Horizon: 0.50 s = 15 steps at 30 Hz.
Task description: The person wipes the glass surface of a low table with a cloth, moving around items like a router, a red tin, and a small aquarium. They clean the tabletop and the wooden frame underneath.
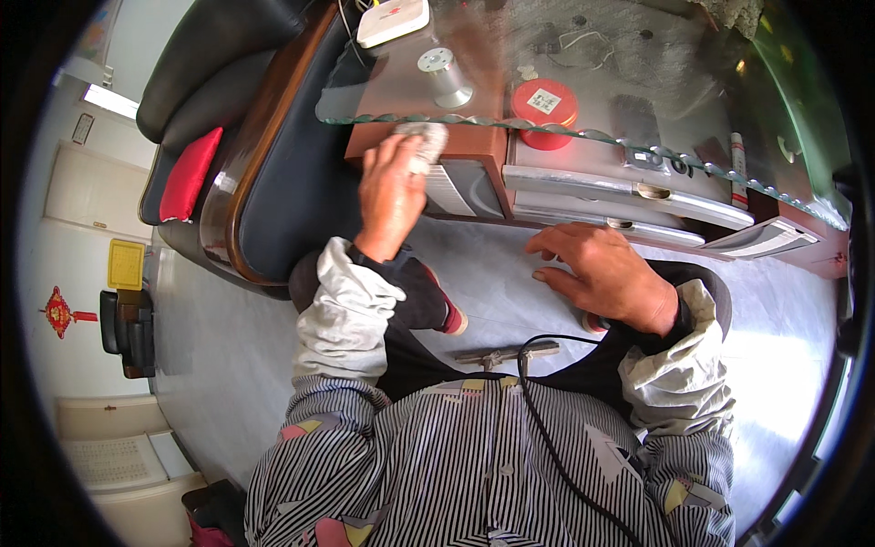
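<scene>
My left hand (pixel 391 191) holds a crumpled pale cloth (pixel 429 145) against the front corner of a brown wooden cabinet (pixel 478 143), just under the scalloped edge of a glass tabletop (pixel 342 102). Part of the cloth lies beneath the glass. My right hand (pixel 601 270) hangs over the floor in front of the silver drawers (pixel 574 181), its fingers bent and apart, with nothing in it. A round red tin (pixel 545 102) with a written label stands on the shelf below the glass, and a metal support post (pixel 446 76) is to its left.
A black sofa with a wooden armrest (pixel 253 164) stands at the left, a red cushion (pixel 191 174) on it. A white router (pixel 393 22) lies on the glass. A dark remote (pixel 642 154) and a white-and-red tube (pixel 739 171) are on the shelf. A black cable (pixel 540 417) crosses my lap.
</scene>
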Available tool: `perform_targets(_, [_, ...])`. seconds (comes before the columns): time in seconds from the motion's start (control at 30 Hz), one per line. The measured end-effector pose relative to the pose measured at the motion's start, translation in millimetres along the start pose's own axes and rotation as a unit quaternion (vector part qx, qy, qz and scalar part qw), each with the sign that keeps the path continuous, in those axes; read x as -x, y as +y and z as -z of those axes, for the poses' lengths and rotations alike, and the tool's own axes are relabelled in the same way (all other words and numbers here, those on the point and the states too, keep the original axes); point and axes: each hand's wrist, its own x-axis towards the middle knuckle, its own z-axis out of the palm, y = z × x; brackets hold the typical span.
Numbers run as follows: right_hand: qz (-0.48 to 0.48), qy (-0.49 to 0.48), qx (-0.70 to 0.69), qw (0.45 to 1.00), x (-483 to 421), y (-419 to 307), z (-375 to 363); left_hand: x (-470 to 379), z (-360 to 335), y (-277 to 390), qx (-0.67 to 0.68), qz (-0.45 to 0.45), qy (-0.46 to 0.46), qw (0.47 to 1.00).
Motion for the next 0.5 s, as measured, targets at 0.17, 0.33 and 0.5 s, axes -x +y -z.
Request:
perform_targets(0.17, [0.004,-0.002,-0.008,1.000,-2,1,-2,-30,31,-60,-0.068,0.131,-0.057,0.987])
perform_targets(0.33, [-0.016,-0.013,-0.003,1.000,-3,0,-1,-27,36,-53,-0.066,0.094,-0.071,0.991])
perform_targets(0.5, [-0.017,-0.030,0.022,0.999,-3,-2,-2,-36,37,-31,-0.044,0.088,-0.028,0.995])
